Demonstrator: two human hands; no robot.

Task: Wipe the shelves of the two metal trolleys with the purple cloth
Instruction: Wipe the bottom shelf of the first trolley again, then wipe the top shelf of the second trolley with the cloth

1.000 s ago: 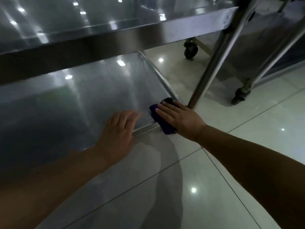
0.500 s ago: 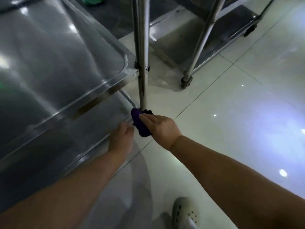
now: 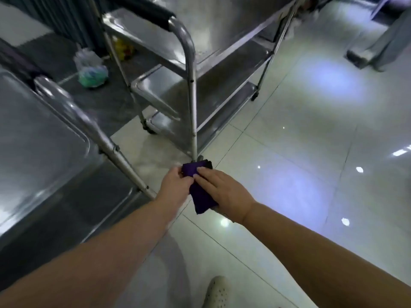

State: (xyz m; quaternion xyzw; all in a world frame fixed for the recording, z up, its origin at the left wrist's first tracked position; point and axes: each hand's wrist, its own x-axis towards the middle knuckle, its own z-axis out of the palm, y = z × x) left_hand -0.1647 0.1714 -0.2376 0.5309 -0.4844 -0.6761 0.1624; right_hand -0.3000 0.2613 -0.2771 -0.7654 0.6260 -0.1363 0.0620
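Purple cloth (image 3: 201, 190): at centre frame, held off the floor between both hands, clear of any shelf. It looks folded into a pad, probably being refolded to give a fresh face for wiping.

Left hand (image 3: 175, 187): fingers closed, pinching the cloth's near edge from the 9 o'clock side.

Right hand (image 3: 222, 191): fingers laid flat over the cloth from 3 o'clock, with the cloth's lower end hanging out beneath the palm.

Near trolley (image 3: 44, 134): at 9 o'clock, its top shelf bare, its slanted leg (image 3: 115, 156) running down towards the hands.

Second trolley (image 3: 186, 70): at 12 o'clock, three shelves, black-gripped handle (image 3: 151, 15); its nearest upright meets the floor just behind the cloth. Judged the next thing to wipe, hence the hands in front of it.

Plastic bag (image 3: 91, 68): on the dark floor at 11 o'clock, well apart.

Shoe (image 3: 216, 291): pale, at 6 o'clock on the tiled floor (image 3: 311, 152).
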